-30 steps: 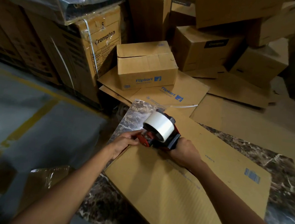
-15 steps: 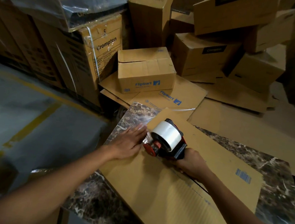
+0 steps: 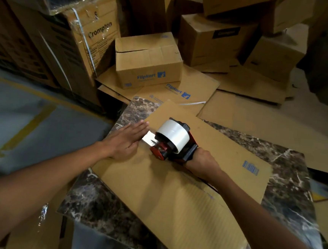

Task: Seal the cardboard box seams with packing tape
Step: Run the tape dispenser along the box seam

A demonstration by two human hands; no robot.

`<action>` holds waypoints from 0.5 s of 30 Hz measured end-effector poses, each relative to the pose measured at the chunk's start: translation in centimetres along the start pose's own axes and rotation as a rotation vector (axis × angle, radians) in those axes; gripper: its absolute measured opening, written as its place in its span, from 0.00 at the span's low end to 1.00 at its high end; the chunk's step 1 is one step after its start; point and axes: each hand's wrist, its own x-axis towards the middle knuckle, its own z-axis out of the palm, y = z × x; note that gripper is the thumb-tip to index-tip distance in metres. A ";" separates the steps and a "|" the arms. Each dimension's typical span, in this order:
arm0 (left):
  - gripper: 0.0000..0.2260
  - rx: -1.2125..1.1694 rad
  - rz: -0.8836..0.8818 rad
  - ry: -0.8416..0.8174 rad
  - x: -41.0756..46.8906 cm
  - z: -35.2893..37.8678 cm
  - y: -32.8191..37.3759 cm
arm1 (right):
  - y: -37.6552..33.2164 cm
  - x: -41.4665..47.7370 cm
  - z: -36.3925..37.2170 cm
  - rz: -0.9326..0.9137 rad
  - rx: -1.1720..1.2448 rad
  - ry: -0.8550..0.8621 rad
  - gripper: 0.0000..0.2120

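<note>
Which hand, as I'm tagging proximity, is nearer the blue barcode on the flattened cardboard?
Right. The right hand, gripping the tape dispenser, has only bare cardboard between it and the barcode; the left hand presses flat beyond the dispenser.

One left hand (image 3: 127, 141); one right hand (image 3: 202, 163); one tape dispenser (image 3: 187, 156); one tape roll (image 3: 173, 135); one marble slab (image 3: 285, 174)
</note>
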 end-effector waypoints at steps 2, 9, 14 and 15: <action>0.27 0.032 0.000 0.002 -0.1 -0.2 0.3 | 1.6 -1.3 -0.4 -0.010 0.007 0.001 0.13; 0.30 0.137 -0.046 -0.027 0.5 -0.1 5.1 | 2.5 -3.0 -1.0 -0.135 0.067 0.024 0.10; 0.27 0.036 -0.088 0.005 0.8 1.0 7.3 | 3.1 -2.7 -0.3 -0.126 0.055 0.039 0.09; 0.27 0.027 -0.096 0.016 0.7 1.0 7.3 | 3.3 -2.7 -0.2 -0.121 0.037 0.044 0.10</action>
